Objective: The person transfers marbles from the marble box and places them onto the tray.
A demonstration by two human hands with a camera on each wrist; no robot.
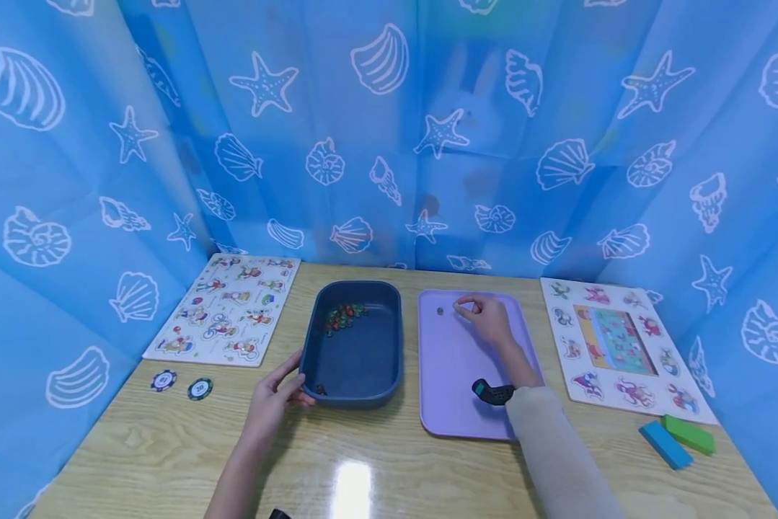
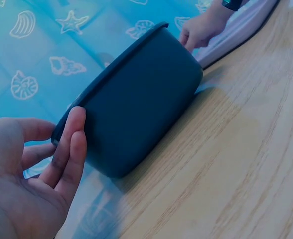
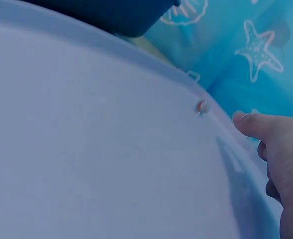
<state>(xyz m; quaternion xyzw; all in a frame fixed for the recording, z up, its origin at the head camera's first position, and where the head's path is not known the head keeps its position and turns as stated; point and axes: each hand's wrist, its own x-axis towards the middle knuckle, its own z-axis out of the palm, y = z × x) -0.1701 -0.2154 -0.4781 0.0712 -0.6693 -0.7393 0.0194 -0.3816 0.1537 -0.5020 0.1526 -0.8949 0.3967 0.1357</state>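
A dark blue plastic basin (image 1: pixel 352 364) stands on the table. My left hand (image 1: pixel 277 393) grips its near left corner, thumb at the rim and fingers along the outer wall in the left wrist view (image 2: pixel 42 174). Inside lie several small glass marbles (image 1: pixel 343 317), mostly in the far left part. To the right is a flat purple tray (image 1: pixel 450 375), with one marble (image 3: pixel 202 106) near its far left corner. Above that tray my right hand (image 1: pixel 489 321) pinches a small pale object, seemingly a marble, between thumb and forefinger; the fingers mostly cover it.
A pegged picture board (image 1: pixel 233 306) lies at the left, two poker chips (image 1: pixel 164 380) in front of it. On the right are a sea-animal board (image 1: pixel 622 346), a blue block (image 1: pixel 665 445) and a green block (image 1: pixel 688 435). A blue curtain (image 1: pixel 376 130) hangs behind the table.
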